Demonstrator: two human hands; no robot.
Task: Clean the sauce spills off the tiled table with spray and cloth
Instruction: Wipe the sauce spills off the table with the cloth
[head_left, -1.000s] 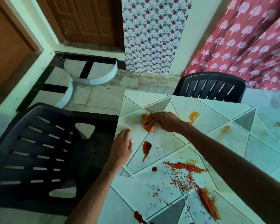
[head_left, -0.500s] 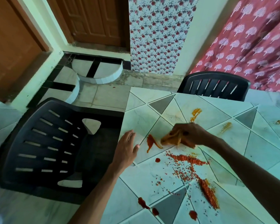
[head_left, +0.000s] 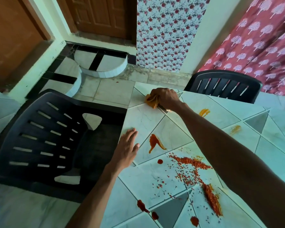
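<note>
The right hand [head_left: 167,97] kept its grip bunched round the cloth [head_left: 152,101] at the far corner of the surface [head_left: 145,117], the left hand [head_left: 127,148] lay flat and spread near the edge, and a soiled cloth risked smearing the red sauce [head_left: 155,143] wider.

The right hand [head_left: 167,97] covers most of the orange cloth [head_left: 152,101]. The tiled table [head_left: 145,117] runs off the near and right edges. The far chair [head_left: 224,84] shows only its backrest behind the table.
</note>
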